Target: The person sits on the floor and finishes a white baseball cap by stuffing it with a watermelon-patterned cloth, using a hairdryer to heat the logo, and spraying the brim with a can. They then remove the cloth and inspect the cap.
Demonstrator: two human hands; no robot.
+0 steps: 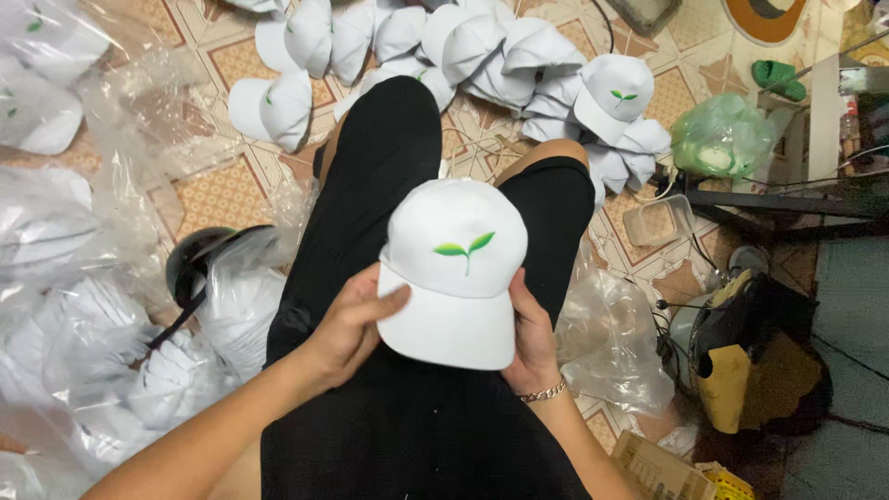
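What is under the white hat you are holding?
Under the white cap are the left hand and right hand gripping its brim, and a lap in black shorts. The fingers beneath the brim and the cap's inside are hidden.

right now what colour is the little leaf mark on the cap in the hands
Green, a two-leaf sprout on the white cap; the head view shows it clearly.

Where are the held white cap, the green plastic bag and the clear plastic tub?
held white cap [454, 268], head view, on the front panel by the green leaf mark.
green plastic bag [722, 137], head view, on its bulging middle.
clear plastic tub [659, 222], head view, on its near wall.
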